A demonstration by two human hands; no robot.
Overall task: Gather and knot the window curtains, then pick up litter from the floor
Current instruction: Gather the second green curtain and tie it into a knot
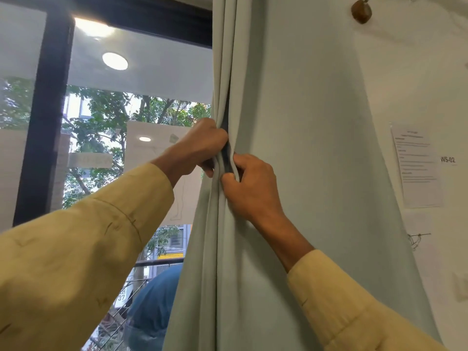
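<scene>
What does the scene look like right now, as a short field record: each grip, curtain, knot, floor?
left grip: hand curled round gathered folds at the curtain edge
right grip: hand pinches a fold just below and to the right of the left grip
curtain: pale grey-green, hanging, bunched between both hands
knot: none visible
window: uncovered to the left of the curtain
wall: paper notice, label WS-02
floor: not in view
</scene>
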